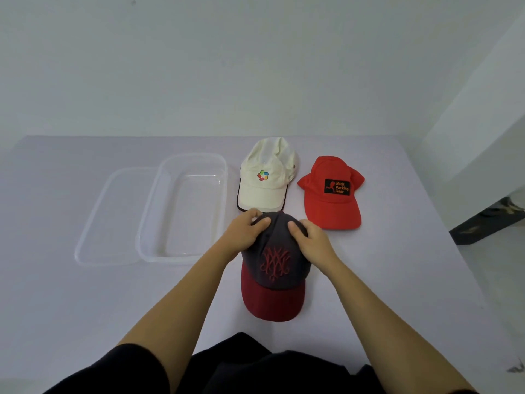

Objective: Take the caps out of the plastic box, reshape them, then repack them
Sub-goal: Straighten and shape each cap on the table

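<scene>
A dark grey cap with a maroon brim and red embroidery [275, 275] lies on the table in front of me, brim toward me. My left hand [246, 233] grips its crown from the left, and my right hand [311, 240] grips it from the right. Behind it lie a cream cap with a coloured logo [262, 177] and, to its right, a red cap with a black patch [332, 191]. The clear plastic box [147, 223] stands to the left with nothing in it.
The box's clear lid [96, 220] lies flat against the box's left side. The white table [85, 308] meets a wall at the back. Its right edge drops to a dark floor [483, 223].
</scene>
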Tool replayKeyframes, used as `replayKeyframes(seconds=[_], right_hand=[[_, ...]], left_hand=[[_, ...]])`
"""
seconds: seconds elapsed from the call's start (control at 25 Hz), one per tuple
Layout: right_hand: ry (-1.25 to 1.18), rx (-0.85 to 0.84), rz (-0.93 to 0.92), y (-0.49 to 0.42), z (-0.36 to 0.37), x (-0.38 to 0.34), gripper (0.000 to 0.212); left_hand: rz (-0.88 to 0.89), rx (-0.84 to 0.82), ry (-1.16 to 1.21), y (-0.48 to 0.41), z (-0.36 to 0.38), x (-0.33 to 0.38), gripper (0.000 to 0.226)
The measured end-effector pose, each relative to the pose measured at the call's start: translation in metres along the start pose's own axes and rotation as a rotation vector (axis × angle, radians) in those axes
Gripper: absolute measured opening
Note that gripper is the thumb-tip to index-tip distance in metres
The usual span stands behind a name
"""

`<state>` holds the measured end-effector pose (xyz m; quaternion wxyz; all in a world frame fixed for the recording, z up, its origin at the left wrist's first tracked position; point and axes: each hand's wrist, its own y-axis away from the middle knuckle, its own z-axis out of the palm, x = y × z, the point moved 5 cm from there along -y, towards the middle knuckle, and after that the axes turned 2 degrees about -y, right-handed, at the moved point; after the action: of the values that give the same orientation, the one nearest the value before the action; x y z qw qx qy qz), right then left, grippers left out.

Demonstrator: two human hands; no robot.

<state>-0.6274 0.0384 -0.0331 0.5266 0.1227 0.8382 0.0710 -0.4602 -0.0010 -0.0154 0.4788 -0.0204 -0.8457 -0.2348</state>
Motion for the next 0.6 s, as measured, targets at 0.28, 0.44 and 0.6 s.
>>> replayKeyframes(seconds=[0.28,0.44,0.6], right_hand=[[-0.05,-0.077,0.194,-0.009,0.01,0.032,0.04],[0.11,-0.226,0.284,-0.002,0.005,0.055,0.052],[0.132,-0.133,0.223,-0.013,0.007,0.046,0.038]], left_hand=[[-0.06,0.111,-0.189,-0.007,0.0,-0.022,0.04],[-0.129,-0.016,-0.307,-0.005,0.004,-0.031,0.052],[-0.149,0.005,-0.34,-0.014,0.003,-0.029,0.033]])
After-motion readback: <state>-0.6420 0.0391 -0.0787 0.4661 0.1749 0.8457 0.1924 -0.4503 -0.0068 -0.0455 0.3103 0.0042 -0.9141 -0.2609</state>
